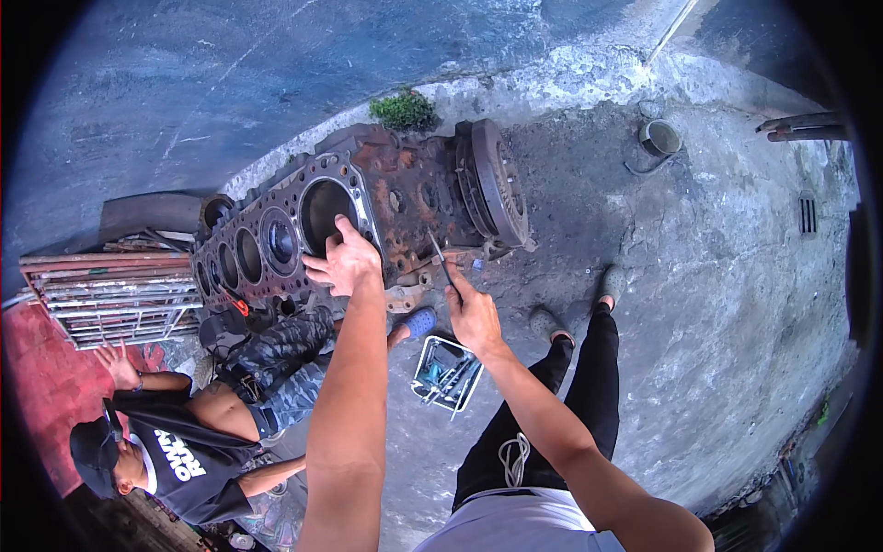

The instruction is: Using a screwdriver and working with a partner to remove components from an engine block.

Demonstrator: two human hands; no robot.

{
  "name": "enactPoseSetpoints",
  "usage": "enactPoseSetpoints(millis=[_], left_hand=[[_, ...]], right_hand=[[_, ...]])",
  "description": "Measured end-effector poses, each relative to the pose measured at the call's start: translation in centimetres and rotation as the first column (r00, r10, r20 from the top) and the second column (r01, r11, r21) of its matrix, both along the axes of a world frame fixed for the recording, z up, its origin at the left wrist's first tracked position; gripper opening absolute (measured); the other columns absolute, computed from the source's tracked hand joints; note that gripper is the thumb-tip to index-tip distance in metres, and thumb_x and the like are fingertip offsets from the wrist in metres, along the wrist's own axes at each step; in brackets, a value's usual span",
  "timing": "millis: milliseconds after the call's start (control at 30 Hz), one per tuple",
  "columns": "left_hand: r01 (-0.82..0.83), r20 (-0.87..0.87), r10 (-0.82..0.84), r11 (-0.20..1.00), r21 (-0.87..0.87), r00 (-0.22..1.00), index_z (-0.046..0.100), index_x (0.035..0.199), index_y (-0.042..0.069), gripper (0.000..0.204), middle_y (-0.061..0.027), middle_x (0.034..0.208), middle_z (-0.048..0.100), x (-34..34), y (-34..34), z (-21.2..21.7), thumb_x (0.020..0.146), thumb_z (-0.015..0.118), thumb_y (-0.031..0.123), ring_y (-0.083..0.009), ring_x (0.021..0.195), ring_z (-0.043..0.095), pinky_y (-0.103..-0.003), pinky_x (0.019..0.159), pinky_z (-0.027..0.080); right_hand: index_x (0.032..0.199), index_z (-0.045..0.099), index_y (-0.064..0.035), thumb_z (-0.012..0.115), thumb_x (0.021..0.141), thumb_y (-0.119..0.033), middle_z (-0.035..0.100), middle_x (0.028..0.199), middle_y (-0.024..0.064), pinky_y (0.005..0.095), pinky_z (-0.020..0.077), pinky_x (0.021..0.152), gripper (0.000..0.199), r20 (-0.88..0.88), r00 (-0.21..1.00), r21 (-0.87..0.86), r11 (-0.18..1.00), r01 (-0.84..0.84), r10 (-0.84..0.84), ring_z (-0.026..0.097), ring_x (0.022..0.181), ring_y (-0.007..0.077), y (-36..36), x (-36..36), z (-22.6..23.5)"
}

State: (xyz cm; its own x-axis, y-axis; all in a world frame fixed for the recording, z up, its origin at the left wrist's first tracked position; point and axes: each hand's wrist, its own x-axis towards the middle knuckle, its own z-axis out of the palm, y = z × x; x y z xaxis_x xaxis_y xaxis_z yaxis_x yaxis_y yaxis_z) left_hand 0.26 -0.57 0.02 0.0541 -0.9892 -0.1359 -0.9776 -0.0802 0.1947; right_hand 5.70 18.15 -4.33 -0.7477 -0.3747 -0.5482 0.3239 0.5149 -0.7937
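A large rusty engine block (391, 184) lies in front of me, its row of cylinder bores facing left. My left hand (348, 259) is at the edge of the nearest large bore (322, 210), fingers apart, one pointing over the rim and others by the flat face. Nothing shows in its grasp. In my right hand (475, 316), closed around its handle, is a slim tool (439, 252) with a dark handle and thin metal shaft, perhaps a screwdriver. It points up toward the block's rusty side; I cannot tell whether the tip touches.
A heavy round wheel (497, 184) sits on the block's right end. An open tray of tools (447, 375) stands near my feet. At left, a person in a dark shirt (207, 460) sits near a stack of metal frames (120, 290). A bucket (660, 138) stands far right.
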Motion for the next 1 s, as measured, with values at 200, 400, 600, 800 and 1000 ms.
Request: enactPoseSetpoints(millis=[200, 400, 600, 800, 1000], left_hand=[[0.006, 0.003, -0.006, 1.000, -0.005, 1.000, 0.064, 0.132, 0.017, 0.076, -0.0181, 0.164, 0.011, 0.1, -0.1, -0.2, 0.090, 0.035, 0.073, -0.0357, 0.150, 0.009, -0.065, 0.111, 0.024], [-0.001, 0.036, -0.001, 0.998, 0.061, 0.999, 0.056, 0.141, 0.017, 0.080, -0.0145, 0.165, 0.012, 0.0, 0.2, 0.8, 0.090, 0.034, 0.074, -0.0317, 0.151, 0.009, -0.063, 0.112, 0.024], [-0.004, 0.031, 0.003, 1.000, 0.027, 1.000, 0.058, 0.139, 0.019, 0.074, -0.0152, 0.164, 0.013, 0.2, 0.0, 0.3, 0.092, 0.035, 0.071, -0.0330, 0.151, 0.010, -0.064, 0.112, 0.025], [0.002, 0.036, -0.002, 1.000, 0.013, 0.999, 0.059, 0.138, 0.018, 0.075, -0.0152, 0.164, 0.013, 0.1, 0.0, 0.2, 0.092, 0.035, 0.073, -0.0328, 0.151, 0.009, -0.064, 0.111, 0.026], [-0.007, 0.002, 0.007, 1.000, -0.003, 1.000, 0.059, 0.137, 0.018, 0.074, -0.0141, 0.164, 0.013, -0.1, 0.0, 0.2, 0.091, 0.037, 0.071, -0.0333, 0.151, 0.009, -0.063, 0.113, 0.024]], right_hand=[[0.142, 0.051, -0.0218, 0.055, 0.096, -0.020, 0.065, 0.097, 0.0323, 0.0526, 0.0522, 0.085, 0.046, 0.048, 0.999, -0.196, 0.981, -0.011, 0.021, 0.061, 0.097, 0.0501, 0.0, -1.7, 2.2], [0.142, 0.051, -0.0190, 0.054, 0.096, -0.018, 0.066, 0.096, 0.0315, 0.0526, 0.0531, 0.084, 0.046, -0.049, 0.999, -0.259, 0.966, 0.006, -0.019, 0.062, 0.094, 0.0507, -0.3, -1.2, 1.6], [0.140, 0.052, -0.0138, 0.057, 0.097, -0.015, 0.063, 0.098, 0.0335, 0.0507, 0.0523, 0.081, 0.044, 0.023, 0.998, -0.232, 0.971, -0.058, 0.065, 0.061, 0.097, 0.0478, -0.1, -0.7, 2.4], [0.141, 0.052, -0.0159, 0.053, 0.096, -0.017, 0.064, 0.095, 0.0330, 0.0536, 0.0511, 0.083, 0.045, -0.026, 0.999, -0.264, 0.964, 0.037, -0.045, 0.062, 0.096, 0.0498, -0.3, 0.2, 0.4], [0.142, 0.050, -0.0144, 0.054, 0.096, -0.015, 0.065, 0.095, 0.0321, 0.0499, 0.0524, 0.081, 0.046, -0.001, 0.996, -0.282, 0.956, 0.083, -0.087, 0.063, 0.094, 0.0482, -0.9, 1.6, 1.3]])
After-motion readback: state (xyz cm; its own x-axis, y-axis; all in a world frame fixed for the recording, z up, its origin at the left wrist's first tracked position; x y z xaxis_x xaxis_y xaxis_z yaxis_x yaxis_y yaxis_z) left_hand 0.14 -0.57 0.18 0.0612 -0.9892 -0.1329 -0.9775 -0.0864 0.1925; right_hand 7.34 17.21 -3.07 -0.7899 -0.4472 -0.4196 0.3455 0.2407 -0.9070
